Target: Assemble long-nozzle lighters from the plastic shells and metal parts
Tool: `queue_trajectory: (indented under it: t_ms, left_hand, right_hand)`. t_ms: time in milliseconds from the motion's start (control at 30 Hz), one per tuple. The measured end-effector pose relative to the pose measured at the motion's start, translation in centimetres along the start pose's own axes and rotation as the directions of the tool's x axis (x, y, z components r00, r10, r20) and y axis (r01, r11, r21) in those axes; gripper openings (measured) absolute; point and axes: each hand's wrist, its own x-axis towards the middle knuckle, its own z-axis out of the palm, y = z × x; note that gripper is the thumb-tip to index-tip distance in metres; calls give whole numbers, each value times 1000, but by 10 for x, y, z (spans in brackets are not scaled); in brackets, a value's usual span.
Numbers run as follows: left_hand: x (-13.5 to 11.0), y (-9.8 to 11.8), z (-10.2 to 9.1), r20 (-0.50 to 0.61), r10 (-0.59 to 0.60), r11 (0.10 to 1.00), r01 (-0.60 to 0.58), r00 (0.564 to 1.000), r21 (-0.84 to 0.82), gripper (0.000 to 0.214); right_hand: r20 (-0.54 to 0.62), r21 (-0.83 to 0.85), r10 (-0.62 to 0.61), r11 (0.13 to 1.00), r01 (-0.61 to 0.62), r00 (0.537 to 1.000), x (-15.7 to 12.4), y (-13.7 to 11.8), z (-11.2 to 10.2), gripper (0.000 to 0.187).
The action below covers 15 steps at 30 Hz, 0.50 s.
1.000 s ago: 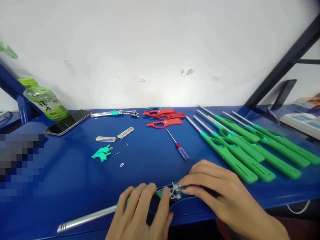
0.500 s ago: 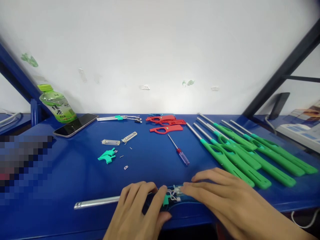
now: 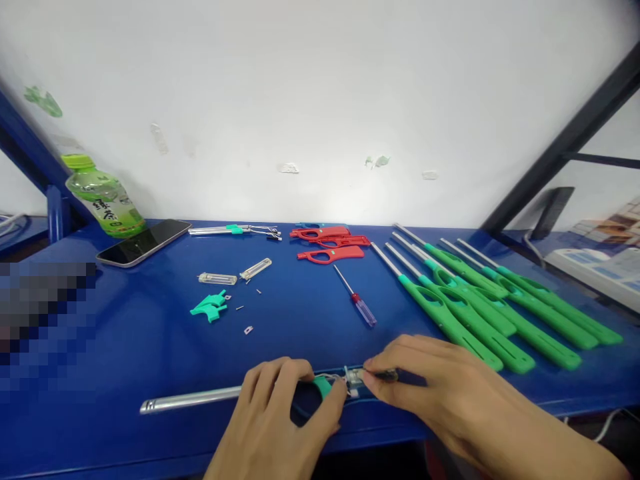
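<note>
A partly built gas lighter lies near the table's front edge, its metal barrel [image 3: 193,400] pointing left and its blue handle shell [image 3: 367,393] on the right. My left hand [image 3: 285,407] is closed round the front of the handle, over a green trigger [image 3: 323,387]. White wires [image 3: 330,377] run just past its fingertips. With thumb and fingers, my right hand [image 3: 425,380] pinches a clear fuel tank [image 3: 354,377] at the shell. A dark piece [image 3: 387,375] shows between those fingers; its kind is unclear.
Several green lighters [image 3: 465,320] lie at the right, beside a screwdriver [image 3: 363,310]. Red handle shells [image 3: 337,253] and metal barrels [image 3: 215,231] are at the back. Green triggers [image 3: 210,307] and clear tanks [image 3: 217,279] lie left of centre. A phone [image 3: 145,243] and bottle [image 3: 105,200] stand farther left.
My left thumb has moved up and right across the handle, and more of the green trigger shows. The right fingers have bent into a pinch. The whole view has shifted slightly.
</note>
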Motion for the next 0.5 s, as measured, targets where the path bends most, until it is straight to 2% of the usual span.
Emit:
queue_trajectory:
  t_ms: [133,200,300,400,500]
  left_hand:
    - [0,-3,2,4,24,1000,-24,1000,16,34]
    - [-1,-4,5,6,36,999,-36,999,34,35]
    - [-4,-7,10,7,53,996,-54,999,66,36]
    - [-5,-10,12,-11,74,993,-73,997,91,38]
    - [-4,-9,11,-25,83,992,-80,996,97,39]
  right_hand:
    - [40,-5,54,999,-53,998,-4,-6,-1,34]
    - [3,-63,65,996,-64,998,-4,-10,-7,33]
    - [-95,-180,7,983,-24,995,6,-10,-28,31]
    - [-139,-211,-13,977,-16,990,36,9,-60,31]
    - [-36,-311,139,940,-144,990,90,54,-84,33]
